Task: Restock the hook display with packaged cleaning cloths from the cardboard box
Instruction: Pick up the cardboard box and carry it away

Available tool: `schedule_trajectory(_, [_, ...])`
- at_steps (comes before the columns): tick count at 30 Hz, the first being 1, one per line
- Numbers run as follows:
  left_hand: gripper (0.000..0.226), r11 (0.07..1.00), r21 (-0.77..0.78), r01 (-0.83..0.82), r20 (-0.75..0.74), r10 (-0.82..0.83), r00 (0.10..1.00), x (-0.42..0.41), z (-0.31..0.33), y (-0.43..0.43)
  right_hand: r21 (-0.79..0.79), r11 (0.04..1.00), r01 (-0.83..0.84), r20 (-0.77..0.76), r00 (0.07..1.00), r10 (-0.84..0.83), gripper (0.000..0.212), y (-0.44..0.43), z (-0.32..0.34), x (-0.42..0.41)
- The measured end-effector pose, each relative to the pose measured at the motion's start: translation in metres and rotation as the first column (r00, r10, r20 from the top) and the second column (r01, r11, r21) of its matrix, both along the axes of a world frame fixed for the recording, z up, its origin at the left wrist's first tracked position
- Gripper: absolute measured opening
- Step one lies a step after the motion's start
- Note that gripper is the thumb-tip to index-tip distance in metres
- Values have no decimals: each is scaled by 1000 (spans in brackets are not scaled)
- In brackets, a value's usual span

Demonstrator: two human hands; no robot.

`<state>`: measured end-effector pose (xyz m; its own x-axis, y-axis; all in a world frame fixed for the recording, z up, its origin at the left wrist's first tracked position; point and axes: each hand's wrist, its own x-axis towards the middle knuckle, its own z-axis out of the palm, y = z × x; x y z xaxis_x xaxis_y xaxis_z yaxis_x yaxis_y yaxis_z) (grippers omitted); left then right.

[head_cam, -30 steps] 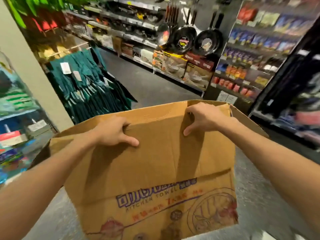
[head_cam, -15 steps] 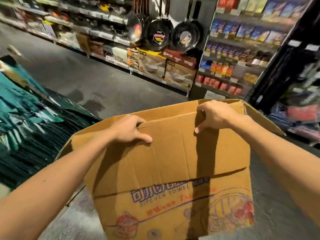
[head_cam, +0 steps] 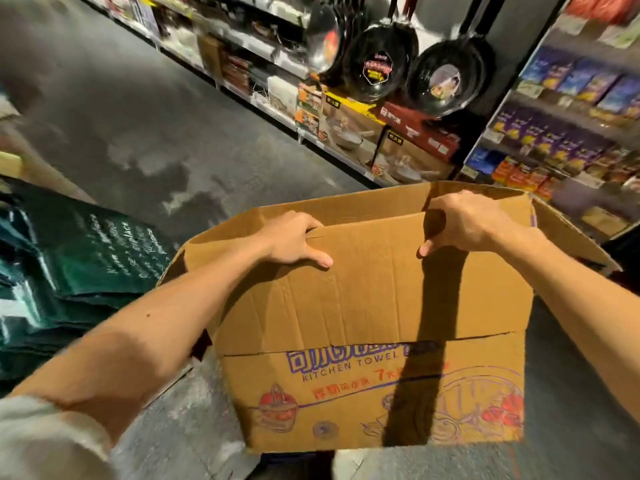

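Box [head_cam: 374,306] is in mid-aisle, near centre, and appears to be lifted clear of the floor [head_cam: 173,140]. It hangs from its near flap only. The inside is hidden behind that flap, so no cloths are visible. I cannot tell which fixture is the hook display; the green goods [head_cam: 86,258] at near left are too blurred to read.

Risks from here (judgement):
- The whole load goes through one flap. The flap is already creased along its fold above the "KITCHEN TOWEL" print. If the contents are heavy, the card could tear or fold there and the box would drop or swing.
- The right side flap sticks out toward the shelf [head_cam: 571,109]. A turn could catch the stock on it.
- The box base is out of view and unsupported by any hand. It could sag or open.
- The box blocks the view of the floor ahead, so tripping is possible.

Fingers:
- Left hand [head_cam: 294,240]: fingers are curled over the flap's top edge and hidden inside it. The thumb [head_cam: 318,259] is pressed flat on the outer face. The grip on the card is tight.
- Right hand [head_cam: 464,223]: same hold at the flap's right corner. The thumb [head_cam: 427,249] is on the outer face, and the fingers are wrapped over the edge and out of sight.
- Neither hand holds anything else.
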<state>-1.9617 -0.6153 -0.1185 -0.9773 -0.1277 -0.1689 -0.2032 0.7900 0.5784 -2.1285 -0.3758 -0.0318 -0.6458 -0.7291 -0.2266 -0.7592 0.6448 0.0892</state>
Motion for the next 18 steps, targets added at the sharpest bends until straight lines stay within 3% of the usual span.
schedule_trajectory(4, [34, 999, 22, -44, -44, 45, 998, -61, -12, -80, 16, 999, -31, -25, 999, 31, 75, -93, -14, -72])
schedule_trajectory(11, [37, 985, 33, -169, 18, 169, 985, -137, -16, -242, 30, 994, -106, -12, 994, 107, 74, -276, -26, -170])
schedule_trajectory(18, [45, 948, -75, -311, 118, 318, 941, -196, -34, -408, 12, 960, -281, 0, 960, 281, 61, -468, -63, -255])
